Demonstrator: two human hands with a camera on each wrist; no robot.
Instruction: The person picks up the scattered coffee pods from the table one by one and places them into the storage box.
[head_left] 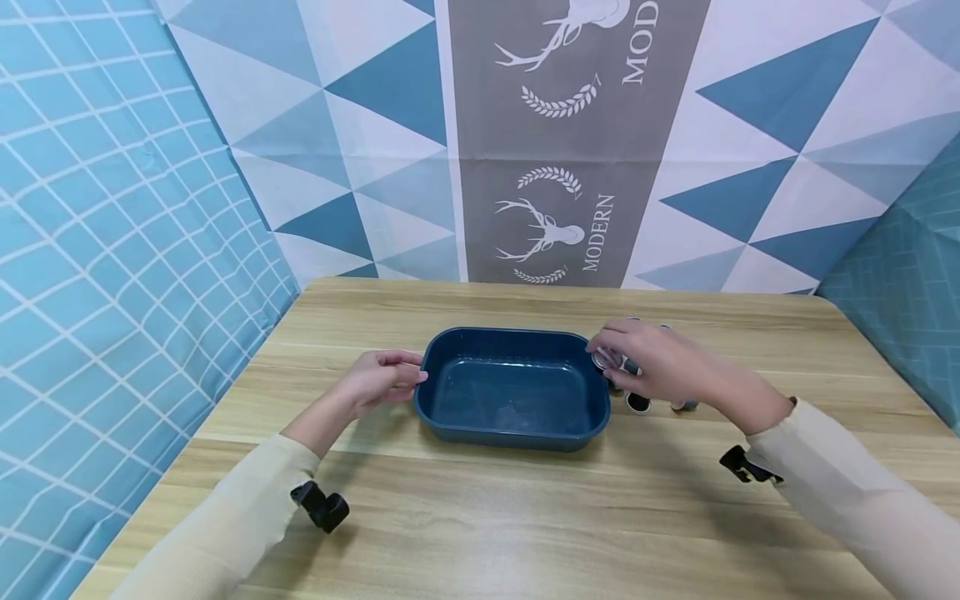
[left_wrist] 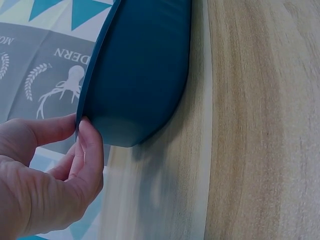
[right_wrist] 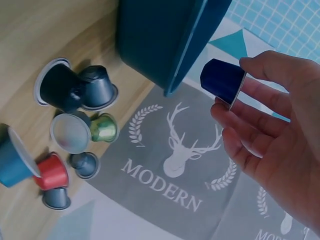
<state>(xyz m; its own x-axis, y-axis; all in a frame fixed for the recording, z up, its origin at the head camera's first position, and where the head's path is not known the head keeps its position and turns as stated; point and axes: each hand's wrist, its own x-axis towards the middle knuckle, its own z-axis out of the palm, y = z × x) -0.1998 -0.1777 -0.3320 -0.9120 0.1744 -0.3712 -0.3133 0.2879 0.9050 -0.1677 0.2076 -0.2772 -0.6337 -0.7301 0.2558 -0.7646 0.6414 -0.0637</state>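
Note:
A dark blue rectangular basin (head_left: 517, 396) stands on the wooden table. At its left end my left hand (head_left: 378, 379) pinches the rim between thumb and fingers, as the left wrist view shows close up. Over the basin's right end, my right hand (head_left: 656, 358) holds a small dark blue coffee capsule (right_wrist: 222, 82) by its rimmed end with the fingertips. In the right wrist view, several more capsules lie beside the basin, among them a red capsule (right_wrist: 52, 171), a green capsule (right_wrist: 104, 128) and a larger teal-blue capsule (right_wrist: 15, 160). Inside the basin no capsule shows.
The wooden table (head_left: 480, 517) extends in front of the basin and to both sides. Behind it hangs a patterned cloth (head_left: 555, 158) with deer heads and triangles. A blue checked cloth (head_left: 112, 292) covers the left side. Black clips (head_left: 321, 506) sit at the sleeve cuffs.

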